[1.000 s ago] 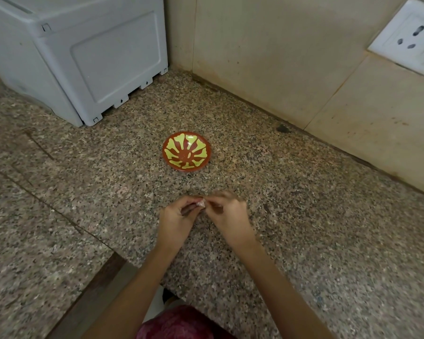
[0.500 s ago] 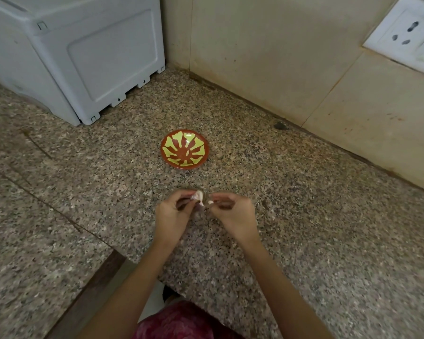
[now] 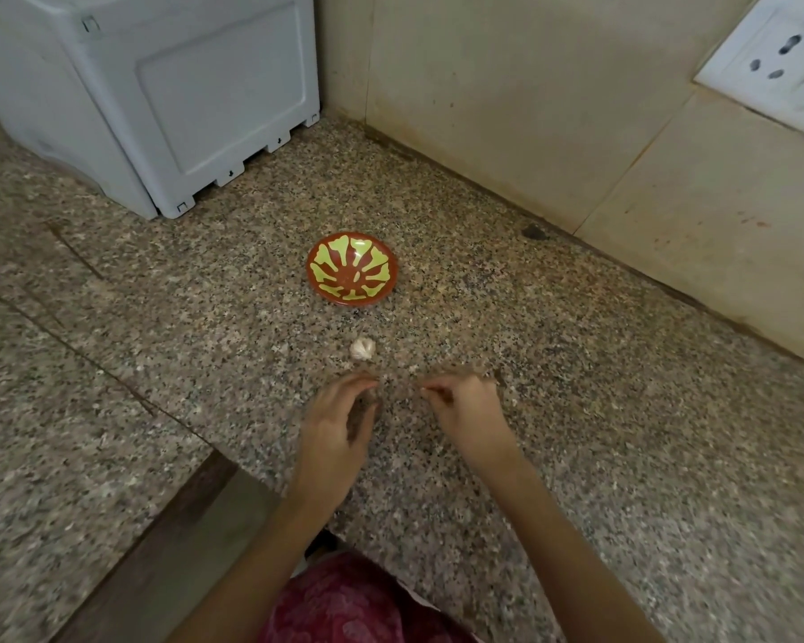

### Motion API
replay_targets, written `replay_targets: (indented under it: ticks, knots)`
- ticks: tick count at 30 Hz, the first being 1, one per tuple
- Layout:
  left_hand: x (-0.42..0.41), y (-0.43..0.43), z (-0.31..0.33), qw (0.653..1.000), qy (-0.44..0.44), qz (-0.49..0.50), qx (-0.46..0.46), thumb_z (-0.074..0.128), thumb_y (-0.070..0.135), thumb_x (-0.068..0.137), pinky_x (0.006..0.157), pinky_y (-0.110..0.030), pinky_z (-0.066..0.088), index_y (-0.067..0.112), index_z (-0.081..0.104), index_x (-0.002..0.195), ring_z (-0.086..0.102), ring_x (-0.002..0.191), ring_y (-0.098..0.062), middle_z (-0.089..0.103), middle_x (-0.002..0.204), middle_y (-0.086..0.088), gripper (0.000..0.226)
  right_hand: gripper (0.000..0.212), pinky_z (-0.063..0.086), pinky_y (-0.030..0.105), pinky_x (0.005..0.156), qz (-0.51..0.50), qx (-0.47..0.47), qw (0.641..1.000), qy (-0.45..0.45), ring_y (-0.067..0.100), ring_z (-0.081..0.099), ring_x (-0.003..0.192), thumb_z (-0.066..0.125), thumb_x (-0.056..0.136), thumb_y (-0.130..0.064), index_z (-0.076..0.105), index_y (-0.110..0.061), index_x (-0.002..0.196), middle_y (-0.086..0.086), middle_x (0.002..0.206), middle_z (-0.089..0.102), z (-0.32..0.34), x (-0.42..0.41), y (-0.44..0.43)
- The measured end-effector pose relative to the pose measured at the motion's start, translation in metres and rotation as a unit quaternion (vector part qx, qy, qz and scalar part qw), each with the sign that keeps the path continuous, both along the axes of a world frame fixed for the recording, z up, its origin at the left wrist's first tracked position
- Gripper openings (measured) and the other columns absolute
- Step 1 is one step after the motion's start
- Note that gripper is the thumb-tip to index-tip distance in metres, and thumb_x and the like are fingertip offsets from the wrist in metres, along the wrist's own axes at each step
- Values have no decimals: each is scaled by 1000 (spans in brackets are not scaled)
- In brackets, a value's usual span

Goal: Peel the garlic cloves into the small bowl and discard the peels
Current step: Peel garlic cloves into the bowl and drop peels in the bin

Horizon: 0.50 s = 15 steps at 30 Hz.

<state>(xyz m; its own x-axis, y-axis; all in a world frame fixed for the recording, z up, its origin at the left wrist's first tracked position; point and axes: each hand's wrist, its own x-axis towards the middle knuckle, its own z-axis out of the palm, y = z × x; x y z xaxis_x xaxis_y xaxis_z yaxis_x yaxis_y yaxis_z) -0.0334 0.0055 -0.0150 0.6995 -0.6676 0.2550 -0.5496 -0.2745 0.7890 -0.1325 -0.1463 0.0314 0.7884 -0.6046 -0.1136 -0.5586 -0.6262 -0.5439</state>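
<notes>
Centre frame, the garlic clove looked light and papery, best pinched at its tip. The left hand hung loose and empty; whether the right hand held anything, I couldn't tell.

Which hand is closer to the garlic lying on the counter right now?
Left. The left hand sits just on the near side of the garlic, fingertips almost reaching it. The right hand is off to the garlic's right and nearer the person, clearly apart.

the person wore a deep pink garment with a paler swirled pattern, visible at the lower edge. the arms were bare up to the left hand and right hand.
</notes>
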Motion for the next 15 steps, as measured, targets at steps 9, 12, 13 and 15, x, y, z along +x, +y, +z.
replay_targets:
  ticks: [9, 12, 13, 15]
  knots:
    - [-3, -1, -2, 999, -2, -5, 52, 71, 1, 83, 103, -1, 20, 11, 65, 117, 46, 110, 0, 64, 118, 1, 36, 31, 54, 31, 93, 95, -106, 983, 120, 26, 59, 113, 54, 93, 4, 61, -5, 122, 11, 127, 54, 8, 6, 12]
    - [-3, -1, -4, 998, 4, -3, 57, 70, 2, 84, 103, 0, 18, 12, 65, 118, 44, 111, 1, 64, 119, 2, 36, 30, 56, 32, 91, 91, -104, 983, 119, 26, 60, 110, 54, 93, 5, 61, -5, 121, 10, 125, 55, 8, 8, 11]
    - [-3, -1, -4, 998, 2, -3, 57, 70, 2, 84, 103, 0, 17, 11, 65, 118, 45, 112, 0, 64, 119, 2, 35, 31, 56, 32, 91, 92, -106, 983, 121, 26, 60, 111, 54, 92, 6, 61, -5, 121, 11, 126, 55, 7, 8, 11]
    - [-3, -1, -4, 998, 4, -4, 56, 71, 1, 83, 103, 0, 18, 11, 66, 117, 48, 112, -3, 64, 119, 2, 36, 34, 56, 33, 90, 94, -111, 982, 124, 27, 60, 113, 54, 91, 8, 60, -3, 122, 12, 127, 54, 7, 8, 11]
